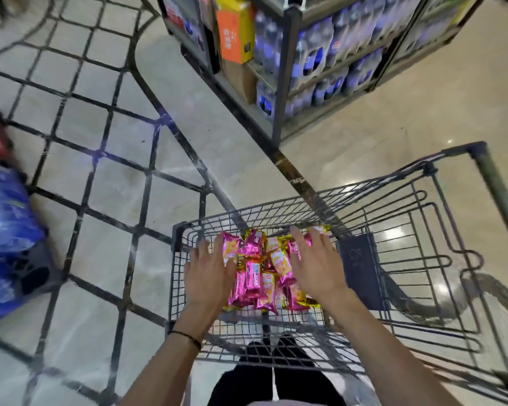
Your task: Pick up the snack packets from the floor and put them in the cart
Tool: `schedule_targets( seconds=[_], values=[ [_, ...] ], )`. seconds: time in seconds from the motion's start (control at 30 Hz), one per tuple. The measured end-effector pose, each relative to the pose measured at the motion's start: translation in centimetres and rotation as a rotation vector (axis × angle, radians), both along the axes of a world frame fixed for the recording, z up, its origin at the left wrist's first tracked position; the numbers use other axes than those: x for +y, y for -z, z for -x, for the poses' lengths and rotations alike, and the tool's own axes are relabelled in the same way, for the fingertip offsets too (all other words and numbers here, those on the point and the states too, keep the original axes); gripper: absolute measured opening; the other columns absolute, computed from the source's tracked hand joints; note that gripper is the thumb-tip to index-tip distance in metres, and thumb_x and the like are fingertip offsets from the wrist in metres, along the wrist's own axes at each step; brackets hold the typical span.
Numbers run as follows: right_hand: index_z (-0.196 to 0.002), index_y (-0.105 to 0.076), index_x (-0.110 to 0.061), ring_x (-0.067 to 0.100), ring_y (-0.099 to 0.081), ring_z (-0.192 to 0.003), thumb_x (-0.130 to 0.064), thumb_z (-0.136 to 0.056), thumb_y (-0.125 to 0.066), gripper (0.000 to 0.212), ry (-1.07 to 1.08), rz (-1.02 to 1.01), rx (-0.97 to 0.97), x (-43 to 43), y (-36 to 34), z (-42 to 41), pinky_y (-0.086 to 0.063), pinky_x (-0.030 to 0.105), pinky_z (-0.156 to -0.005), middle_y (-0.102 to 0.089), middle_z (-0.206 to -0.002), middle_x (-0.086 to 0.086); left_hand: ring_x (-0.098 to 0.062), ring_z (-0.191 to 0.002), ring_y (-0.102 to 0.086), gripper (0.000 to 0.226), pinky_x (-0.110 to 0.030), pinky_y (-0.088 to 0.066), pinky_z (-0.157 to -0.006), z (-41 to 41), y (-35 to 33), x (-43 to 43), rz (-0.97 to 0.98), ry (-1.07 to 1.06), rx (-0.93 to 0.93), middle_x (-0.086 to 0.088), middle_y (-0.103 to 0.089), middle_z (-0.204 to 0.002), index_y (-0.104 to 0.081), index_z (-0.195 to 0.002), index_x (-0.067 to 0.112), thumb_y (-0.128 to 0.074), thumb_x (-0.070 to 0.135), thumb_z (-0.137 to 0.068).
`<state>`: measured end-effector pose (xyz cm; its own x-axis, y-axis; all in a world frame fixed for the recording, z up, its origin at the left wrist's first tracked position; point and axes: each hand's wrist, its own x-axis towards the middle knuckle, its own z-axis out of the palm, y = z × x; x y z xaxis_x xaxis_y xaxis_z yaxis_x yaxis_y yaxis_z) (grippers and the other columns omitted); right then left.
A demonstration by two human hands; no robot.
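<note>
Both hands are working inside the cart [177, 238]. Snack packets [254, 273], pink and gold foil, are sitting in one heap at the basket's end, just inside a rim corner, well apart from the thick bar [494, 183] at the opposite end. Left hand [208, 276] is pressing flat against the heap's left side, fingers straight and spread, none curled round a packet. Right hand [317, 266] is doing likewise on the right side, fingers splayed. Cannot tell whether the heap is resting on the basket floor or being carried between the palms. Shelving [279, 92] with bottle packs is standing on the tiled floor [100, 183] beyond the cart.
</note>
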<state>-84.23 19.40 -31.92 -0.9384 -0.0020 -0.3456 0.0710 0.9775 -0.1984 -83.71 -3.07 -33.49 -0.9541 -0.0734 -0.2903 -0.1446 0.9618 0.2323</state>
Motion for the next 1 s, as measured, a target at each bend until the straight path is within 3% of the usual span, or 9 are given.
schedule_targets(
  seconds=[0.13, 0.3, 0.4, 0.53, 0.67, 0.8, 1.0],
  values=[
    [-0.154, -0.022, -0.026, 0.037, -0.036, -0.136, -0.037, -0.102, -0.04, 0.056, -0.046, -0.01, 0.051, -2.1, -3.8, -1.7, -0.044, 0.049, -0.104, -0.038, -0.151, 0.014, -0.036, -0.128, -0.044, 0.056, -0.051, -0.047, -0.101, -1.2, -3.0, -1.3, 0.003, 0.042, 0.041, -0.015, -0.044, -0.144, -0.034, -0.147, 0.019, -0.045, 0.037, -0.095],
    [-0.154, -0.021, -0.027, 0.035, -0.037, -0.137, -0.04, -0.102, -0.039, 0.057, -0.111, -0.004, 0.127, -4.6, -7.0, -2.0, -0.043, 0.048, -0.106, -0.037, -0.154, 0.012, -0.034, -0.139, -0.037, 0.057, -0.051, -0.042, -0.107, -3.1, -5.3, -3.1, 0.053, 0.067, 0.088, -0.012, -0.039, -0.152, -0.03, -0.15, 0.023, -0.044, 0.043, -0.099],
    [-0.156, -0.018, -0.027, 0.035, -0.036, -0.139, -0.039, -0.103, -0.036, 0.057, -0.18, 0.005, 0.155, -6.1, -8.6, -1.8, -0.042, 0.047, -0.108, -0.033, -0.156, 0.012, -0.033, -0.133, -0.042, 0.057, -0.05, -0.044, -0.104, -4.2, -6.8, -4.7, 0.083, 0.031, 0.143, -0.01, -0.043, -0.149, -0.032, -0.151, 0.023, -0.044, 0.042, -0.098],
    [-0.154, -0.024, -0.027, 0.034, -0.04, -0.136, -0.04, -0.102, -0.034, 0.054, -0.335, -0.007, 0.23, -8.6, -10.2, -1.4, -0.044, 0.047, -0.106, -0.039, -0.153, 0.011, -0.034, -0.126, -0.051, 0.055, -0.05, -0.047, -0.098, -6.5, -8.6, -6.8, 0.12, -0.076, 0.245, -0.011, -0.055, -0.139, -0.043, -0.145, 0.022, -0.054, 0.043, -0.096],
    [-0.151, -0.033, -0.026, 0.033, -0.045, -0.131, -0.04, -0.101, -0.039, 0.053, -0.529, 0.025, 0.299, -11.4, -11.7, -2.2, -0.046, 0.047, -0.101, -0.045, -0.149, 0.01, -0.035, -0.131, -0.046, 0.055, -0.052, -0.044, -0.104, -10.3, -10.6, -8.6, 0.19, -0.232, 0.296, -0.011, -0.051, -0.143, -0.043, -0.145, 0.023, -0.05, 0.045, -0.096],
    [-0.151, -0.031, -0.025, 0.033, -0.041, -0.134, -0.038, -0.101, -0.037, 0.051, -0.738, 0.086, 0.343, -14.4, -13.3, -4.2, -0.046, 0.047, -0.099, -0.044, -0.148, 0.01, -0.035, -0.135, -0.043, 0.058, -0.053, -0.044, -0.104, -16.4, -12.3, -8.7, 0.272, -0.4, 0.306, -0.01, -0.049, -0.145, -0.043, -0.146, 0.022, -0.055, 0.041, -0.092],
    [-0.147, -0.041, -0.02, 0.037, -0.05, -0.121, -0.037, -0.096, -0.048, 0.054, -1.05, 0.207, 0.329, -20.4, -13.9, -11.5, -0.051, 0.049, -0.088, -0.053, -0.137, 0.012, -0.038, -0.127, -0.053, 0.064, -0.053, -0.05, -0.097, -27.8, -13.6, -6.5, 0.376, -0.652, 0.319, -0.015, -0.056, -0.138, -0.051, -0.138, 0.017, -0.073, 0.036, -0.082]
  ],
)
